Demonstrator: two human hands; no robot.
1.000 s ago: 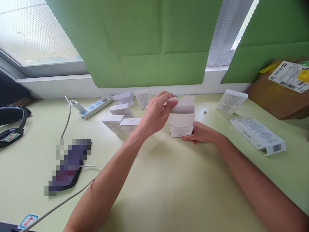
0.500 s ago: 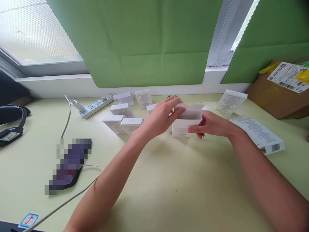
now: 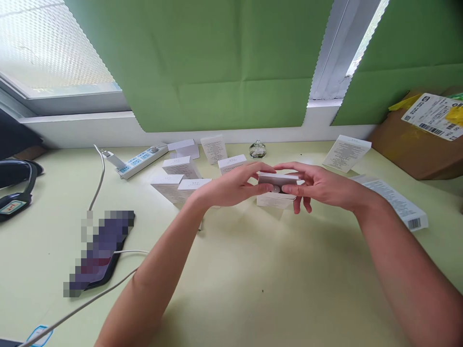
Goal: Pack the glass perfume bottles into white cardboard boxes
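A small white cardboard box stands on the pale green table, a little past its middle. My left hand grips the box's left side, fingers curled over its top. From the right, my right hand pinches the top flap, thumb and forefinger closed on it, the other fingers hanging loose. The flap lies nearly flat over the box. Several more small white boxes stand in a cluster just left of my left hand.
A small glass bottle stands near the sill behind the box. A flattened white carton and a printed sheet lie to the right, a brown parcel at far right. A power strip, a cable and a phone lie left.
The box's top flap stood upright a second ago; both hands have folded it down. My right hand moved up from the box's base to its top. The glass bottle behind has come into view.
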